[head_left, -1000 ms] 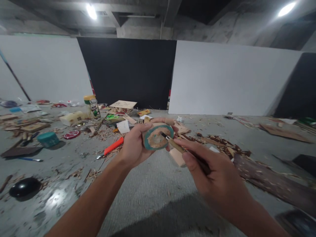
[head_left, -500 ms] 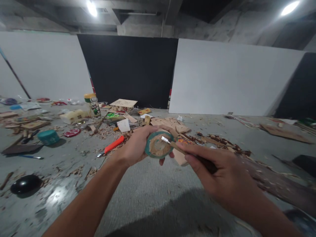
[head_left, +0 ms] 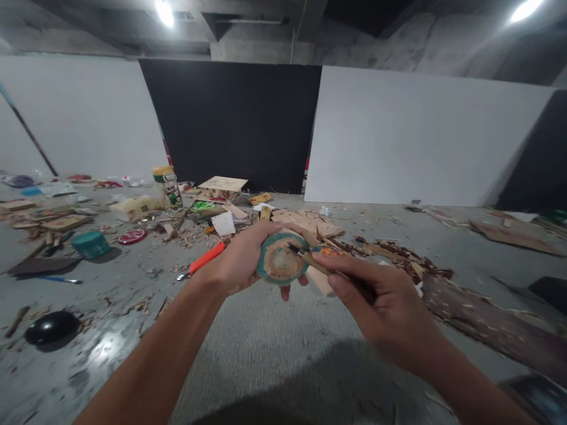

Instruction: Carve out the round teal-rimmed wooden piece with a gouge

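My left hand [head_left: 241, 258] is closed around a round wooden piece [head_left: 283, 260] with a teal rim and a rough, bare-wood middle. Fingertips of that hand show below its lower edge. In my right hand [head_left: 385, 298] is a carving gouge [head_left: 321, 264], gripped by its wooden handle. The metal end of the gouge is over the upper right of the bare wood; whether it touches is too small to tell. Beyond the right fingers lies something with an orange and blue pattern, partly hidden, above a pale wood block [head_left: 321, 280].
An orange-handled knife [head_left: 207, 258] lies left of my hands. Farther left are a teal container [head_left: 90, 244], a red lid [head_left: 132, 236] and a black rounded object [head_left: 52, 328]. A yellow-topped bottle [head_left: 167, 188] stands farther back. Wood shavings [head_left: 398, 254] and a brown board [head_left: 491, 319] lie to the right.
The gouge's metal end has turned and now looks darker. The round piece has tilted a little and moved slightly left. Both hands keep their hold.
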Available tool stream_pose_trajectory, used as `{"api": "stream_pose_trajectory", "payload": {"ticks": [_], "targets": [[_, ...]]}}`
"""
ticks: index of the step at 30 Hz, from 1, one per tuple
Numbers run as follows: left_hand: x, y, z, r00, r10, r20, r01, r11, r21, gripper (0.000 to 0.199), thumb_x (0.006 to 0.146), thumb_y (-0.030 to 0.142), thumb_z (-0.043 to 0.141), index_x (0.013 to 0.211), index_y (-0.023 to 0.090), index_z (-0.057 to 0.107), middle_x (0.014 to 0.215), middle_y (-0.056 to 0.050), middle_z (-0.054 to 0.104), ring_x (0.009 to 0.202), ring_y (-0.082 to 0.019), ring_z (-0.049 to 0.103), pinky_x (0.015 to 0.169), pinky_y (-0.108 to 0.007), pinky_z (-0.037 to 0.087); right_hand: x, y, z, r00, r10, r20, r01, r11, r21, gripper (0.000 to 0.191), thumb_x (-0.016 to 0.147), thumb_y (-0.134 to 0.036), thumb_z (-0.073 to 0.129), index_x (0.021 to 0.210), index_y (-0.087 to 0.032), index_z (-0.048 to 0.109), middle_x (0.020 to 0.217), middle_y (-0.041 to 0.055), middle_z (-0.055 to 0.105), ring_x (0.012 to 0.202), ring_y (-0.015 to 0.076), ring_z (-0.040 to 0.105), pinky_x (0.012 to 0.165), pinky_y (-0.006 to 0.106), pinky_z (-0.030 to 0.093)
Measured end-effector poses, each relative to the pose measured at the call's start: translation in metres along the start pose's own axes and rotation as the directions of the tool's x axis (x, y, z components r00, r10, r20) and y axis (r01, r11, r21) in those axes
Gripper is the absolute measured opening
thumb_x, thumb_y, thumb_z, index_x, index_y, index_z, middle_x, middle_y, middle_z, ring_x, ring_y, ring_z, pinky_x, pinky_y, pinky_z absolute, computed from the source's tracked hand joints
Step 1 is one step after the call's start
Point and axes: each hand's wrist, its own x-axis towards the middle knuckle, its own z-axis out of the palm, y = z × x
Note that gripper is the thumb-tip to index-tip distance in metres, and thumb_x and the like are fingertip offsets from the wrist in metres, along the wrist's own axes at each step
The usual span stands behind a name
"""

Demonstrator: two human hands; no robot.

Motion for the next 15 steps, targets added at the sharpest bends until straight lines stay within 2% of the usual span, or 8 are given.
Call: {"api": "stream_pose_trajectory", "payload": {"ticks": [3, 7, 11, 15], "targets": [[-0.001, 0.0, -0.001, 1.0, -0.024, 0.009, 0.024, 1.0, -0.005, 0.043, 0.093, 0.033, 0.037, 0.111, 0.006, 0.066, 0.086, -0.018, 0.073, 0.065, -0.023, 0.069, 0.045, -0.03, 0.057, 0.0, 0.005, 0.0, 0.994, -0.107, 0.035, 0.107, 0.994, -0.004, 0.028, 0.091, -0.013, 0.055, 0.11, -0.017, 0.075, 0.08, 0.0047, 0.08, 0.047, 0.0101, 0.061, 0.043, 0.02, 0.048], [-0.003, -0.002, -0.005, 0.992, -0.111, 0.053, 0.112, 0.993, -0.024, 0.047, 0.095, 0.039, 0.034, 0.116, 0.009, 0.064, 0.091, -0.018, 0.073, 0.067, -0.024, 0.07, 0.045, -0.03, 0.056, 0.002, 0.01, -0.005, 0.976, -0.209, 0.058, 0.212, 0.976, -0.054, 0.03, 0.09, -0.011, 0.055, 0.11, -0.019, 0.075, 0.079, 0.0038, 0.079, 0.054, 0.0115, 0.065, 0.048, 0.021, 0.049], [-0.005, 0.001, -0.008, 0.968, -0.249, 0.04, 0.246, 0.967, 0.067, 0.048, 0.096, 0.046, 0.038, 0.108, 0.01, 0.067, 0.09, -0.017, 0.073, 0.066, -0.023, 0.069, 0.046, -0.028, 0.055, 0.003, 0.01, -0.011, 0.964, -0.221, 0.148, 0.238, 0.965, -0.109, 0.036, 0.089, -0.008, 0.053, 0.113, -0.024, 0.075, 0.082, 0.003, 0.079, 0.058, 0.0123, 0.067, 0.054, 0.023, 0.052], [-0.007, 0.006, -0.006, 0.944, -0.329, 0.009, 0.32, 0.923, 0.212, 0.033, 0.086, 0.039, 0.057, 0.098, 0.01, 0.07, 0.092, -0.016, 0.073, 0.063, -0.021, 0.069, 0.044, -0.025, 0.053, 0.002, 0.01, -0.013, 0.956, -0.191, 0.222, 0.227, 0.963, -0.149, 0.039, 0.09, -0.008, 0.052, 0.114, -0.028, 0.075, 0.088, 0.0039, 0.08, 0.066, 0.0146, 0.07, 0.06, 0.025, 0.054]]}}
